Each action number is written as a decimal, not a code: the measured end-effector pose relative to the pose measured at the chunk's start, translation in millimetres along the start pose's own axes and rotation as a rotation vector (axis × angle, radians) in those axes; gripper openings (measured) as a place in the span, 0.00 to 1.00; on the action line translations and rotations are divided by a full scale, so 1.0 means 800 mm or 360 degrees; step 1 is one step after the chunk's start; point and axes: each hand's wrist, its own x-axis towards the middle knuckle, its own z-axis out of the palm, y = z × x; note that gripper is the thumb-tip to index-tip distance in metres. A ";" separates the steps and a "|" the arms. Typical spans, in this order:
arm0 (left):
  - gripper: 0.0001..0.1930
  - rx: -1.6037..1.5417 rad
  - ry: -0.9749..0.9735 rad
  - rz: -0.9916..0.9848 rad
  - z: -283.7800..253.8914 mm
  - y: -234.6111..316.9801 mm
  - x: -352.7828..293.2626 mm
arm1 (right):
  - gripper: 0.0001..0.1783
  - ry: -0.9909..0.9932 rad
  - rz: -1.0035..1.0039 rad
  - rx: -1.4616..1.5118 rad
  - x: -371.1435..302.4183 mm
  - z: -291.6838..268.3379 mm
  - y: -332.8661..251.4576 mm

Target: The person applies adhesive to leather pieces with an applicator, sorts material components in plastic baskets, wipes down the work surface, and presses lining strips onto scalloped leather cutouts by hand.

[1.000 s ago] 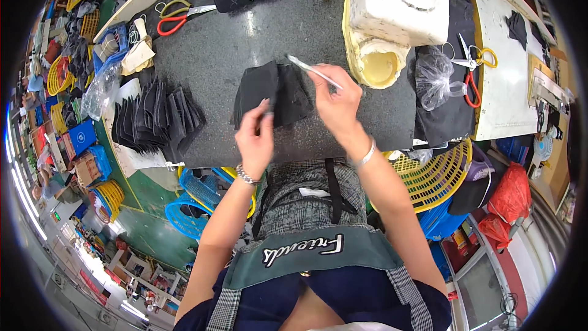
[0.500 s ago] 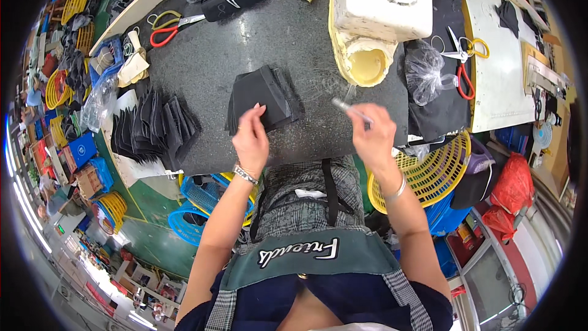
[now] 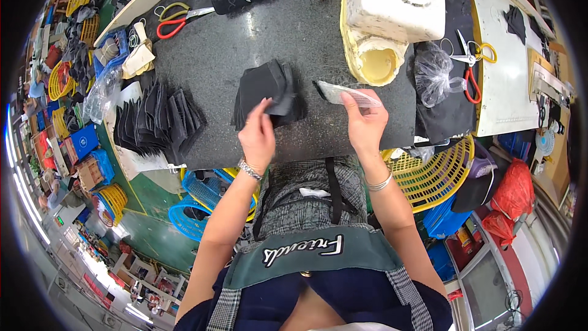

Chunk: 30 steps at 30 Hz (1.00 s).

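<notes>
A: Honestly, what are both sides doing here?

B: Well, the right grip [image 3: 367, 121] is holding a clear flat card [image 3: 335, 93] in a narrow pinch, and the card's dark end is pointing toward the black stack [image 3: 258, 84]. That stack is lying on the counter [image 3: 208, 55], between the card and a fanned row of black pieces [image 3: 146, 119].

A: And the left grip [image 3: 256, 139]?

B: Its fingertips are resting over the stack's near part, where a corner is seemingly lifting. Blur is hiding the contact, so I cannot tell whether the thumb and finger are pinching one layer, several or none.

A: So what is good handling asking for?

B: To my mind, it is asking for a light touch on the left: parting one layer by its corner while leaving the pieces below square. On the right, a pinch well back from the dark end is serving nicely, because it is leaving that edge free and easy to angle.

A: Anything to watch?

B: The card is hanging just beside the yellowish cup [image 3: 355, 61], so a low, steady wrist is helping it avoid knocking the rim or brushing the stack by accident.
</notes>
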 end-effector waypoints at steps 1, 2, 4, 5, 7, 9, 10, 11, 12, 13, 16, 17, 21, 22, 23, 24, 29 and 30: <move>0.12 -0.0036 0.0105 -0.0281 -0.003 -0.005 0.003 | 0.05 0.0021 -0.0077 0.0000 -0.004 0.005 -0.002; 0.11 -0.0074 0.0207 -0.0548 -0.007 -0.015 0.012 | 0.05 0.0052 -0.0160 0.0004 -0.007 0.012 -0.008; 0.12 -0.1187 0.0296 -0.0693 -0.007 -0.042 0.017 | 0.04 -0.0065 -0.0427 0.0014 -0.019 0.050 -0.029; 0.11 -0.1152 0.0188 -0.0647 -0.012 -0.048 0.018 | 0.07 -0.0246 -0.0709 0.0084 -0.022 0.071 -0.033; 0.11 -0.1279 -0.0046 -0.0608 -0.018 -0.095 0.006 | 0.12 -0.0442 -0.1343 -0.0044 -0.014 0.110 -0.026; 0.11 -0.1338 0.0052 -0.0664 -0.017 -0.068 0.017 | 0.12 -0.0270 -0.1485 -0.0399 0.017 0.122 -0.018; 0.12 -0.1397 0.0154 -0.0713 -0.017 -0.059 0.021 | 0.11 -0.0098 -0.1389 -0.0560 0.039 0.117 -0.017; 0.12 -0.1295 0.0158 -0.0644 -0.016 -0.060 0.022 | 0.12 0.0018 -0.1261 -0.0723 0.056 0.113 -0.010; 0.12 -0.1302 0.0166 -0.0636 -0.015 -0.061 0.025 | 0.12 0.0037 -0.1172 -0.0574 0.056 0.113 -0.005; 0.11 -0.1266 0.0156 -0.0633 -0.014 -0.061 0.027 | 0.12 -0.0010 -0.1344 -0.0526 0.043 0.118 0.001; 0.10 -0.1342 0.0075 -0.0674 -0.021 -0.055 0.009 | 0.13 -0.0444 -0.1539 -0.0252 -0.023 0.145 -0.027; 0.10 -0.1290 0.0081 -0.0711 -0.022 -0.057 0.015 | 0.10 -0.0326 -0.1533 -0.0316 -0.017 0.148 -0.028; 0.11 -0.1242 0.0384 -0.0684 -0.023 -0.063 0.018 | 0.07 0.0022 -0.0978 -0.0434 0.040 0.106 -0.002; 0.11 -0.1153 0.0543 -0.0650 -0.023 -0.077 0.012 | 0.06 0.0001 -0.0911 -0.0418 0.047 0.092 -0.001; 0.11 -0.0904 0.0616 -0.0482 -0.035 -0.060 0.018 | 0.09 -0.0082 -0.1034 -0.0406 0.049 0.080 0.003; 0.11 -0.0650 0.0681 -0.0322 -0.053 -0.036 0.022 | 0.09 -0.0070 -0.1023 -0.0423 0.050 0.075 0.009; 0.18 0.0094 0.0321 0.0274 -0.030 -0.015 0.008 | 0.15 -0.0284 -0.1125 -0.0611 -0.013 0.034 0.054; 0.20 0.0018 0.0144 0.0218 -0.018 -0.025 -0.004 | 0.16 -0.0310 -0.1141 -0.0588 -0.036 0.019 0.059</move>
